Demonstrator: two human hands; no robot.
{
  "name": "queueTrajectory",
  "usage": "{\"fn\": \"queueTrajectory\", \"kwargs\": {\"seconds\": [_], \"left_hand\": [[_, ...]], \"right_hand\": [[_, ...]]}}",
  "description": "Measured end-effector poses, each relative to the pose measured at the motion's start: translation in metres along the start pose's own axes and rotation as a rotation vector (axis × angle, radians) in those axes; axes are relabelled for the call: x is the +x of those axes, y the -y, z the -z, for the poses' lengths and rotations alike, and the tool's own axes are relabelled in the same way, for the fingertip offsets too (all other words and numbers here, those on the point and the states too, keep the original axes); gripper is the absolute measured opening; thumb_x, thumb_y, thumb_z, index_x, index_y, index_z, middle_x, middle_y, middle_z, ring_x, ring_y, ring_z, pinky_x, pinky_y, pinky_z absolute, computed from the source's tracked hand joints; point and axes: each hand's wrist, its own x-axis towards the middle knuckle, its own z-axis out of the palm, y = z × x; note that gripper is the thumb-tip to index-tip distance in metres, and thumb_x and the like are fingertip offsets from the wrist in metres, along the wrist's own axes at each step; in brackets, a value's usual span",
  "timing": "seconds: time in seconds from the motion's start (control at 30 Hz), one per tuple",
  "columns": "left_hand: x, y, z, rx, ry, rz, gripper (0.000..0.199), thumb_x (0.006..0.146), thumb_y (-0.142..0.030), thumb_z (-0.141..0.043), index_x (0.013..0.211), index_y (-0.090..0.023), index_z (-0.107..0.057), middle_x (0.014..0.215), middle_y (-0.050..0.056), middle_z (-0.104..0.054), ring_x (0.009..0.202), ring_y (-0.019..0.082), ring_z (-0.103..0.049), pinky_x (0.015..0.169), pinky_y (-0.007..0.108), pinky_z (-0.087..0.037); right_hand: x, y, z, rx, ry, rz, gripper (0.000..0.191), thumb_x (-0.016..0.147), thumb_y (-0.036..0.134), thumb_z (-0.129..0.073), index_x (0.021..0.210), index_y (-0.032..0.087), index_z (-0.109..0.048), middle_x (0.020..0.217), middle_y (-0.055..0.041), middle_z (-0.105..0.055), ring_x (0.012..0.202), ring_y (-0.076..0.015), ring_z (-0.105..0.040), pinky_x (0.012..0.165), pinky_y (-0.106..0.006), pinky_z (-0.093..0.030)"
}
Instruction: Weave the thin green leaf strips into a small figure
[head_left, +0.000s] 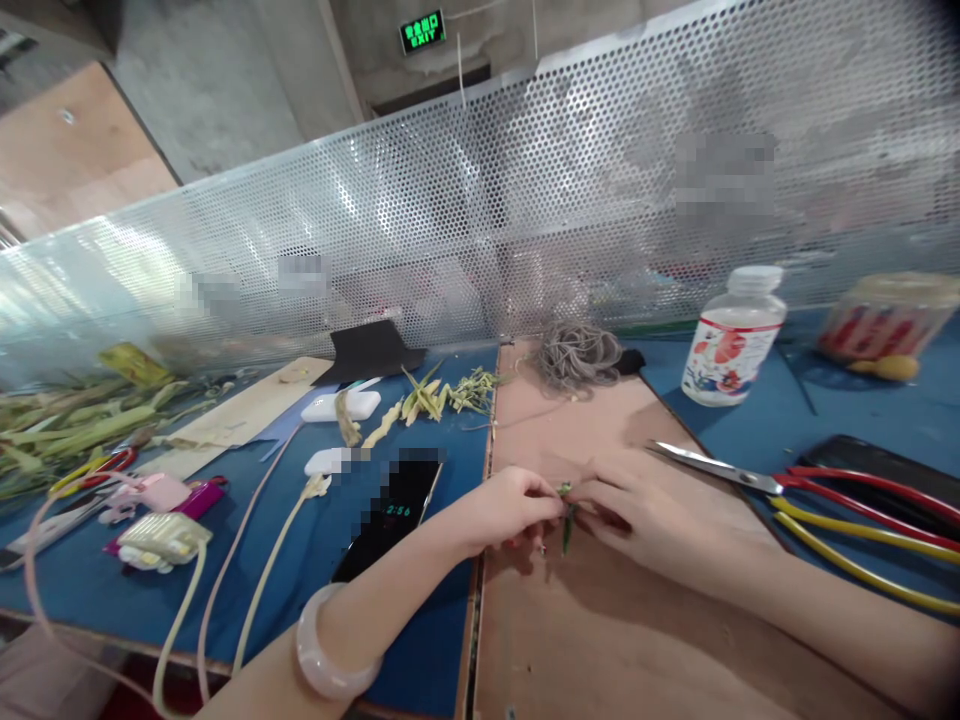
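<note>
A small green leafy piece (568,530) hangs between my two hands above the wooden board (600,640). My left hand (521,510), with a pale bangle on its wrist, pinches the top of the piece from the left. From the right, the fingers of my right hand (626,505) close on the same spot. The fingertips of both hands nearly meet there and partly hide the piece. Behind them on the board lies a tangle of grey cord (576,358).
Scissors (750,480) with red and yellow handles lie right of my right hand. A white-capped bottle (735,340) stands behind them. Left are a phone (397,510), cables, a pale charger (161,540) and dried leaves (82,430). A perforated metal screen (375,200) borders the back.
</note>
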Motion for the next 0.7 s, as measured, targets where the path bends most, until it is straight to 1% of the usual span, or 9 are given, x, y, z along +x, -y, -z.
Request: {"fn": "queueTrajectory", "kwargs": {"seconds": [0.07,0.13,0.27,0.37,0.47,0.57,0.7], "left_hand": [[0.000,0.001,0.000,0.009,-0.006,0.003,0.023,0.073,-0.035,-0.050,0.076,-0.013,-0.058,0.051,-0.002,-0.052,0.033,0.004,-0.037,0.032,0.017,-0.023],[-0.001,0.000,0.000,0.020,-0.012,0.014,0.024,0.073,-0.036,-0.050,0.076,-0.013,-0.058,0.051,-0.002,-0.052,0.032,0.004,-0.036,0.032,0.016,-0.022],[-0.002,-0.001,0.000,0.027,-0.002,0.033,0.027,0.073,-0.038,-0.050,0.076,-0.012,-0.058,0.051,-0.002,-0.052,0.034,0.004,-0.037,0.032,0.016,-0.022],[-0.001,0.001,0.000,0.023,0.016,0.012,0.029,0.073,-0.040,-0.051,0.075,-0.012,-0.058,0.052,-0.001,-0.052,0.034,0.004,-0.037,0.032,0.016,-0.021],[0.000,0.003,0.001,0.017,0.025,-0.023,0.028,0.073,-0.040,-0.051,0.075,-0.012,-0.058,0.054,-0.001,-0.052,0.035,0.004,-0.037,0.032,0.016,-0.022],[0.000,0.002,0.001,0.016,0.022,-0.024,0.027,0.073,-0.039,-0.051,0.074,-0.012,-0.057,0.052,-0.001,-0.051,0.036,0.005,-0.040,0.033,0.016,-0.023],[0.000,0.002,0.000,0.023,0.016,-0.015,0.028,0.073,-0.039,-0.051,0.078,-0.013,-0.059,0.051,-0.001,-0.052,0.035,0.005,-0.039,0.034,0.017,-0.024]], "right_hand": [[-0.002,-0.008,-0.007,-0.009,0.007,0.042,0.022,0.085,0.014,-0.042,0.096,0.021,-0.060,0.093,-0.0050,-0.055,0.076,-0.0149,-0.057,0.070,-0.028,-0.045],[-0.003,-0.013,-0.010,-0.033,0.004,0.086,0.023,0.087,0.016,-0.041,0.099,0.021,-0.060,0.095,-0.0053,-0.056,0.078,-0.0154,-0.057,0.070,-0.028,-0.045],[-0.002,-0.017,-0.011,-0.085,-0.042,0.162,0.022,0.087,0.018,-0.041,0.094,0.019,-0.062,0.093,-0.0061,-0.058,0.078,-0.0155,-0.057,0.067,-0.027,-0.046],[-0.002,-0.020,-0.014,-0.103,-0.076,0.197,0.021,0.087,0.018,-0.042,0.091,0.019,-0.062,0.090,-0.0054,-0.058,0.077,-0.0154,-0.057,0.068,-0.028,-0.046],[-0.003,-0.021,-0.015,-0.125,-0.071,0.192,0.020,0.087,0.018,-0.042,0.088,0.019,-0.062,0.085,-0.0043,-0.058,0.075,-0.0154,-0.056,0.066,-0.028,-0.045],[-0.003,-0.019,-0.013,-0.097,-0.068,0.176,0.019,0.086,0.017,-0.043,0.087,0.019,-0.062,0.084,-0.0037,-0.057,0.073,-0.0148,-0.055,0.065,-0.027,-0.044],[-0.003,-0.012,-0.011,-0.049,-0.072,0.102,0.019,0.084,0.013,-0.043,0.081,0.018,-0.061,0.081,-0.0034,-0.056,0.070,-0.0137,-0.053,0.063,-0.026,-0.042]]}}
